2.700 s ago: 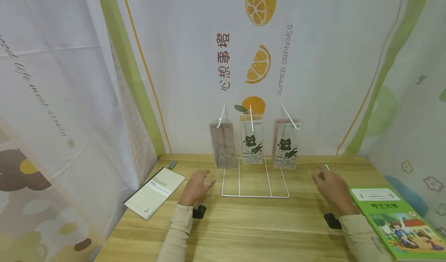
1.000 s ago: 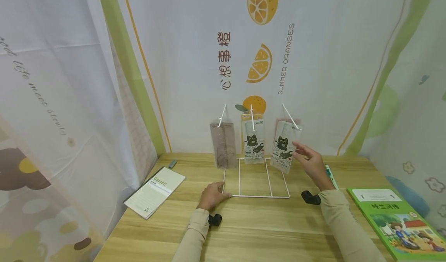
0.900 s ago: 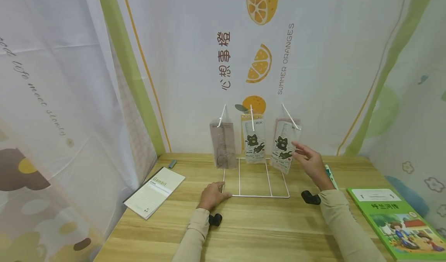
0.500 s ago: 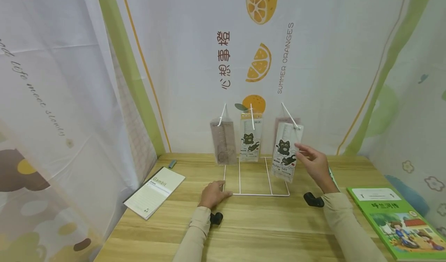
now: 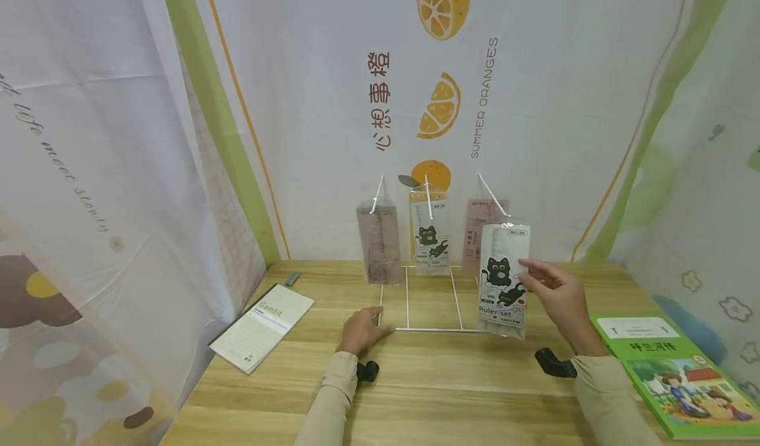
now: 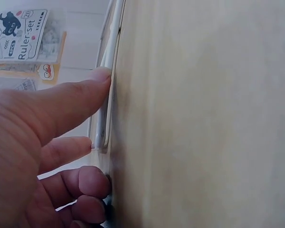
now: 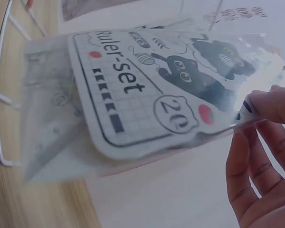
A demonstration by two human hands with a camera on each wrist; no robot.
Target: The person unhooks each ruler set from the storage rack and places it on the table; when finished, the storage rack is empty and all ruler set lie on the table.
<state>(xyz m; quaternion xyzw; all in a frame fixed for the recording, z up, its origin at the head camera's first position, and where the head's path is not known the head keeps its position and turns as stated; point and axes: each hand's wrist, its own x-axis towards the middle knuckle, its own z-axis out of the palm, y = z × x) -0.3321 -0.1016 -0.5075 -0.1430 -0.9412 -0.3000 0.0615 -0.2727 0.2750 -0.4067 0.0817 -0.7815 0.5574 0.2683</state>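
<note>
My right hand (image 5: 561, 301) pinches the right edge of a clear ruler set packet (image 5: 503, 281) with a black cat card between thumb and fingers. The packet's top edge is right at the tip of the right hook (image 5: 494, 195). Behind it a pink packet (image 5: 475, 235) hangs on the same hook, partly hidden. My left hand (image 5: 362, 332) holds the front left corner of the white wire rack (image 5: 436, 330); in the left wrist view its thumb (image 6: 92, 92) lies on the wire and the index fingertip is at the corner. In the right wrist view, the packet (image 7: 147, 90) tilts sideways.
A grey-brown packet (image 5: 380, 245) hangs on the left hook, another cat ruler set (image 5: 431, 235) on the middle hook before a yellow one. A Gambit notebook (image 5: 264, 327) and a small eraser-like block (image 5: 292, 278) lie left. A green book (image 5: 683, 386) lies right.
My right hand has reached from the table to the front cat packet and drawn it forward along the hook to its tip, exposing the pink one. My left hand has moved onto the rack's corner.
</note>
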